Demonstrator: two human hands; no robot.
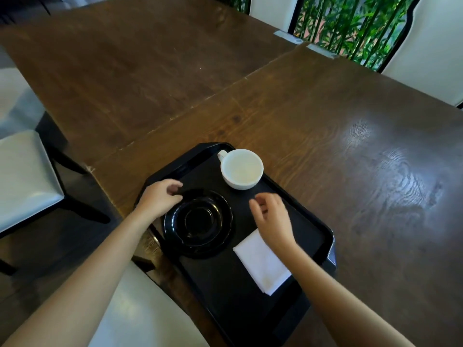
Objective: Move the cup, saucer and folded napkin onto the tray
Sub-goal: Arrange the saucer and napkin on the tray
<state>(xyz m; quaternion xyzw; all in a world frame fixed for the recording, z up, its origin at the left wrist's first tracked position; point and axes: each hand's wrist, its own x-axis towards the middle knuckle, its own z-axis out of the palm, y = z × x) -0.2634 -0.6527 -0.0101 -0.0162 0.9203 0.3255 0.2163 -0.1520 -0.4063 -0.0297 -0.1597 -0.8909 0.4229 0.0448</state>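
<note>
The white cup point(241, 169) stands upright on the black tray point(323, 229), just beyond the right hand point(271, 219) and apart from its fingertips, its handle turned away toward the far left; standing alone near the tray's far corner, it leaves the middle free for the other pieces. The black saucer point(198, 222) lies flat on the tray between the two hands, its near-left rim close to the tray's edge, and the left hand point(159, 197) curls at its far-left rim, fingers bent as though just meeting or just leaving the edge; whether they actually pinch it I cannot tell. The folded napkin point(261, 262) rests on the tray beneath the right wrist, a white rectangle lying diagonally just beside the saucer. The right hand hangs over bare tray with fingers loosely bent and holds nothing. All three pieces sit inside the rim, so the task looks essentially complete, and the hands' places suggest a last straightening or a letting go. The tray lies on the near part of a dark wooden table point(350, 151), with pale chairs point(27, 171) off beyond the left hand.
</note>
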